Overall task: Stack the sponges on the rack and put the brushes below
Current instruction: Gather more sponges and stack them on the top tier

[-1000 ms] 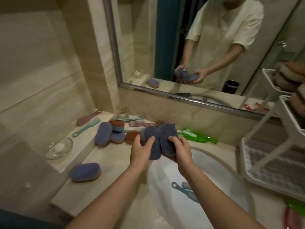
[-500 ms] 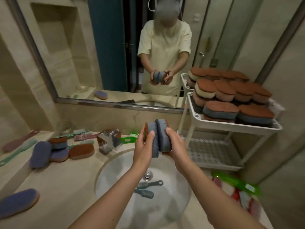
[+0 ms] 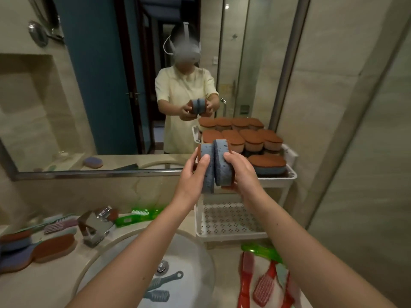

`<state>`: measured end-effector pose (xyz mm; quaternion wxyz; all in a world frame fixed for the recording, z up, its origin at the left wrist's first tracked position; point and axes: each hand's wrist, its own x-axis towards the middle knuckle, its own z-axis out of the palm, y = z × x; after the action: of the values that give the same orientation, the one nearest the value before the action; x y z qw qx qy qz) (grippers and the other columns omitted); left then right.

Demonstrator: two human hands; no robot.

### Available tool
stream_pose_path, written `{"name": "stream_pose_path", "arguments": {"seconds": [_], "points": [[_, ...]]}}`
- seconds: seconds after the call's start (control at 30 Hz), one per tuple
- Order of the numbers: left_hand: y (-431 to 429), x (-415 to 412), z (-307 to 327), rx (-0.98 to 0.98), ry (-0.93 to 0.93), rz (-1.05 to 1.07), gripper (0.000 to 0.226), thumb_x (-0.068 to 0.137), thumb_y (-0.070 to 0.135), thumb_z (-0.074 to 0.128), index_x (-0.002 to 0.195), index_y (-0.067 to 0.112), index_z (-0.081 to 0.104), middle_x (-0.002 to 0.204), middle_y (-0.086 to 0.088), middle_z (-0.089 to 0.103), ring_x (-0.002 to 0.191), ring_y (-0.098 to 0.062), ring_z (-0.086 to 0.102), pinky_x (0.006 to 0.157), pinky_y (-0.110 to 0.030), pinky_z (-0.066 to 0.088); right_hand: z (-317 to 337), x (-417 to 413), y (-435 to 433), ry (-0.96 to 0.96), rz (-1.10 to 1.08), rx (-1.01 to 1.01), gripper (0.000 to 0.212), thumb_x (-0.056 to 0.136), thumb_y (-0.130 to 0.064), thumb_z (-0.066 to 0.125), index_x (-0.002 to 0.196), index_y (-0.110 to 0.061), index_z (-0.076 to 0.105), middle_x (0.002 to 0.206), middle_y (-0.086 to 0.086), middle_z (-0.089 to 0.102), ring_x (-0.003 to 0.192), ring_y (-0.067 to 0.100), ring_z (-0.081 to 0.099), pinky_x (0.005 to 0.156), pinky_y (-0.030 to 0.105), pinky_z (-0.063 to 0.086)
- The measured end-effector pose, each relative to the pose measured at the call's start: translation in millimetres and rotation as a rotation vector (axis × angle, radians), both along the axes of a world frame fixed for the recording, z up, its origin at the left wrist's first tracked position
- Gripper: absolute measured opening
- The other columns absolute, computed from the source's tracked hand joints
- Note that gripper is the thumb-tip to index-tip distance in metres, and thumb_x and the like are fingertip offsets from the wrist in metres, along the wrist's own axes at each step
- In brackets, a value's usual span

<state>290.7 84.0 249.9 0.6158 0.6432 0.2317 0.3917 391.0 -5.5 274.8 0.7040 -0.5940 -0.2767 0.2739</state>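
now that i raised the two sponges (image 3: 209,182) to the rack (image 3: 277,181), left hand (image 3: 192,174) and right hand (image 3: 242,172) clamp them together. stacking comes next.

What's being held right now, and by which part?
Two blue sponges pressed face to face; left hand clasps one's outer side, right hand the other's.

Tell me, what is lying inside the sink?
Two blue-grey brushes lie in the sink beside the drain plug. The left forearm crosses over the basin's left side, so whatever may lie beneath it cannot be seen.
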Motion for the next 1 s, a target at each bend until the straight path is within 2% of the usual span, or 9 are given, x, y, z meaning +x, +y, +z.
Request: {"name": "stream_pose_path", "arguments": {"seconds": [0.07, 0.1, 0.23, 0.37, 0.47, 0.57, 0.73, 0.87, 1.0], "points": [[-7.0, 13.6, 7.1, 0.037, 0.027, -0.042, 0.074, 0.08, 0.066, 0.056, 0.143, 0.029, 0.044, 0.137, 0.002, 0.056, 0.121, -0.014, 0.056, 0.103, -0.043, 0.047, 5.0, 15.7, -13.1, -0.004, -0.003, -0.02, 0.046, 0.088, -0.04, 0.063, 0.131, -0.027, 0.053, 0.118, -0.002, 0.064, 0.101, 0.016, 0.065, 0.064, 0.031, 0.059], [-10.6, 19.7, 10.1, 0.062, 0.035, -0.06, 0.078, 0.077, 0.068, 0.057, 0.143, 0.029, 0.043, 0.137, 0.003, 0.056, 0.121, -0.014, 0.056, 0.103, -0.043, 0.047, 6.7, 23.4, -19.3, -0.01, -0.003, -0.028, 0.047, 0.087, -0.041, 0.065, 0.131, -0.028, 0.052, 0.117, -0.003, 0.065, 0.1, 0.016, 0.066, 0.062, 0.03, 0.059], [-20.9, 39.6, 19.4, 0.178, 0.083, -0.078, 0.081, 0.075, 0.067, 0.06, 0.146, 0.036, 0.037, 0.137, 0.001, 0.053, 0.121, -0.015, 0.055, 0.102, -0.042, 0.048, 14.0, 55.0, -38.3, -0.076, -0.045, -0.061, 0.057, 0.083, -0.037, 0.07, 0.136, -0.026, 0.05, 0.119, 0.0, 0.064, 0.102, 0.017, 0.066, 0.086, 0.043, 0.058], [-22.2, 54.1, 30.6, 0.338, 0.138, -0.034, 0.075, 0.082, 0.058, 0.065, 0.147, 0.036, 0.036, 0.139, 0.002, 0.047, 0.123, -0.013, 0.051, 0.103, -0.041, 0.047, 26.6, 80.9, -55.4, -0.196, -0.091, -0.106, 0.061, 0.08, -0.032, 0.074, 0.136, -0.027, 0.049, 0.118, -0.004, 0.061, 0.103, 0.013, 0.063, 0.081, 0.036, 0.058], [-20.0, 62.7, 42.4, 0.394, 0.136, -0.024, 0.071, 0.084, 0.049, 0.068, 0.146, 0.033, 0.039, 0.139, 0.004, 0.049, 0.123, -0.011, 0.051, 0.103, -0.039, 0.047, 39.8, 97.1, -61.8, -0.324, -0.119, -0.132, 0.063, 0.079, -0.029, 0.076, 0.136, -0.026, 0.047, 0.124, -0.002, 0.058, 0.11, 0.015, 0.058, 0.081, 0.033, 0.056], [-16.2, 67.7, 50.0, 0.431, 0.147, -0.006, 0.066, 0.084, 0.046, 0.069, 0.144, 0.033, 0.044, 0.141, 0.006, 0.05, 0.126, -0.01, 0.05, 0.106, -0.04, 0.044, 52.1, 110.4, -64.5, -0.501, -0.126, -0.174, 0.063, 0.078, -0.026, 0.075, 0.135, -0.027, 0.047, 0.121, -0.003, 0.055, 0.106, 0.012, 0.055, 0.072, 0.023, 0.049], [-8.5, 71.2, 43.7, 0.565, 0.24, 0.066, 0.057, 0.082, 0.041, 0.072, 0.136, 0.034, 0.054, 0.143, 0.008, 0.05, 0.132, -0.012, 0.044, 0.11, -0.042, 0.039, 57.7, 131.0, -62.2, -0.747, -0.176, -0.331, 0.06, 0.07, -0.016, 0.073, 0.123, -0.034, 0.05, 0.122, -0.001, 0.05, 0.111, 0.019, 0.051, 0.079, 0.028, 0.049], [-0.6, 77.5, 36.7, 0.722, 0.383, 0.146, 0.056, 0.082, 0.042, 0.071, 0.135, 0.038, 0.053, 0.143, 0.009, 0.049, 0.134, -0.016, 0.037, 0.11, -0.037, 0.033, 49.2, 140.0, -57.8, -0.863, -0.222, -0.477, 0.054, 0.067, -0.02, 0.069, 0.107, -0.048, 0.048, 0.112, -0.004, 0.041, 0.11, 0.023, 0.049, 0.094, 0.042, 0.049], [5.4, 86.9, 36.4, 0.84, 0.491, 0.189, 0.057, 0.08, 0.042, 0.068, 0.135, 0.04, 0.052, 0.142, 0.011, 0.05, 0.134, -0.016, 0.033, 0.111, -0.037, 0.03, 38.8, 149.2, -50.2, -0.893, -0.2, -0.547, 0.053, 0.066, -0.022, 0.067, 0.111, -0.047, 0.051, 0.12, -0.001, 0.048, 0.117, 0.026, 0.048, 0.101, 0.048, 0.045]]}}
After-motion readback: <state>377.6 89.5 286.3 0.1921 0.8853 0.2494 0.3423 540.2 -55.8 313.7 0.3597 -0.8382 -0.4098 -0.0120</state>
